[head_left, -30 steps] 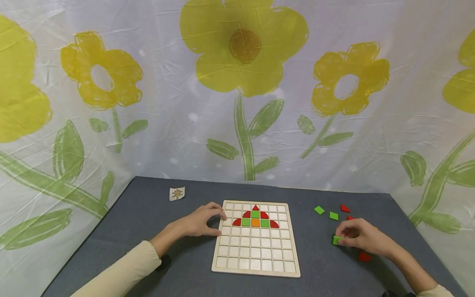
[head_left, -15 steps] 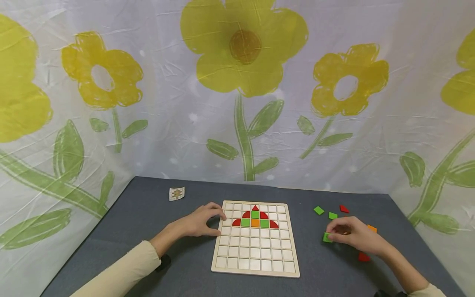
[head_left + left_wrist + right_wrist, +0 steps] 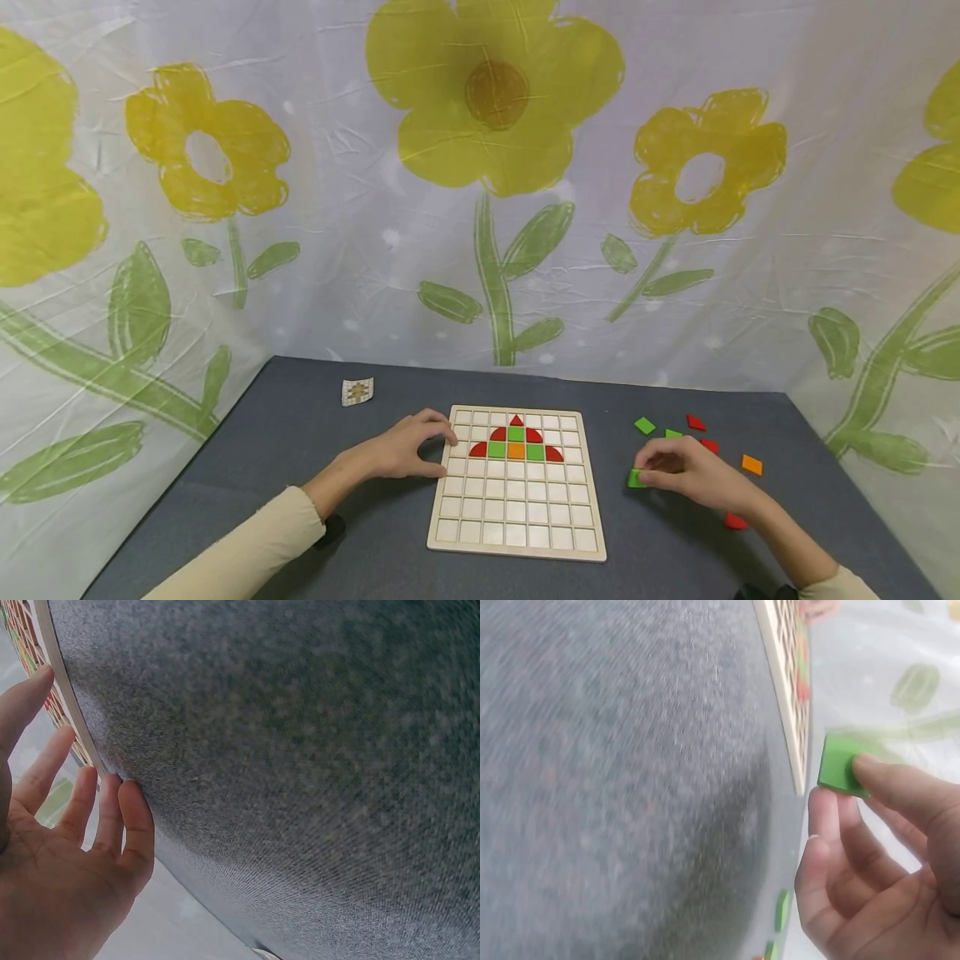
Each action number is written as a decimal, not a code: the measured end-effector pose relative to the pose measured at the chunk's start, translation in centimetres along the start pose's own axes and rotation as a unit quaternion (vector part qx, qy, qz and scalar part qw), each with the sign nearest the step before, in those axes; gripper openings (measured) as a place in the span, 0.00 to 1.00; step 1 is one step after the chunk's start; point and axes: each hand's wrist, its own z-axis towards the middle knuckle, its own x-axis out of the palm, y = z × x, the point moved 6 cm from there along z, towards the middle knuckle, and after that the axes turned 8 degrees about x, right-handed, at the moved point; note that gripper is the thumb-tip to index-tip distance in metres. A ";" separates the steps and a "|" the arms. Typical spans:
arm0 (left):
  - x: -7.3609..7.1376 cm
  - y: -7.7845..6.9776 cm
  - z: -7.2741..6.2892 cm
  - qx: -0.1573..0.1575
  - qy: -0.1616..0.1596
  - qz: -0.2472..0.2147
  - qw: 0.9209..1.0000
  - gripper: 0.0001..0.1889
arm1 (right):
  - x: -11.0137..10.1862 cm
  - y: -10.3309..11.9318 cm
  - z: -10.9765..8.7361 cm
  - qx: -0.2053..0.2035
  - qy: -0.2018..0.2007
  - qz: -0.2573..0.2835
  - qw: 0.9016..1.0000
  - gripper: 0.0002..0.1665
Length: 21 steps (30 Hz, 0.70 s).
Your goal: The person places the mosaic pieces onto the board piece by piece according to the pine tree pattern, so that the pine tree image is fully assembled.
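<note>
My right hand (image 3: 693, 475) pinches a green square tile (image 3: 841, 765) between thumb and fingers, to the right of a wooden grid board (image 3: 517, 533). With fingers spread and fairly straight, my left hand (image 3: 401, 448) touches the board's left edge; the left wrist view shows its fingertips (image 3: 45, 679) along the rim. In the board's upper rows sits a stepped shape: a red triangle (image 3: 517, 421) on top, red quarter-round tiles at the sides, green squares, and an orange square (image 3: 516, 451) in the middle.
Loose tiles lie right of the board: a green square (image 3: 644, 426), another green one (image 3: 672, 433), red pieces (image 3: 696, 422) and an orange square (image 3: 752, 465). A small patterned card (image 3: 357, 392) lies at the back left. A flower-printed cloth (image 3: 337, 250) hangs behind the table.
My right hand has moved left toward the board with the green tile, uncovering the orange square and a red piece. The left hand has stayed at the board's edge.
</note>
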 end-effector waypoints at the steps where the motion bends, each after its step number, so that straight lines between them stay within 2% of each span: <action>1: 0.0 0.0 0.0 0.000 0.000 0.000 1.000 0.19 | 0.1 0.0 0.1 -0.001 0.002 0.005 1.000 0.06; 21: 0.1 0.0 0.0 0.002 -0.002 -0.003 1.000 0.20 | 2.8 1.4 3.6 -0.003 0.029 0.037 0.999 0.08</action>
